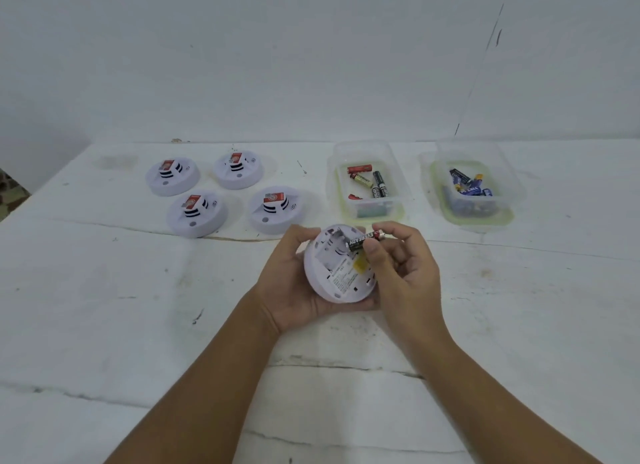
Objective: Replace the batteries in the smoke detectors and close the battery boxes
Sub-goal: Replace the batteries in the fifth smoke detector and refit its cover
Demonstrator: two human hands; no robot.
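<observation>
My left hand (pixel 291 276) grips a white round smoke detector (pixel 332 273), turned with its back side up and its battery bay open. My right hand (pixel 401 266) pinches a black and red battery (pixel 362 241) between thumb and forefinger, just over the right end of the open bay. Several more white smoke detectors (pixel 197 212) lie face up on the table at the back left, each with a red label on top.
Two clear plastic boxes stand behind my hands. The left box (pixel 398 183) holds red and black batteries (pixel 367 181). The right box (pixel 512 186) holds blue batteries (pixel 467 184). The white table (pixel 138 307) is stained and cracked, and a white wall rises behind it.
</observation>
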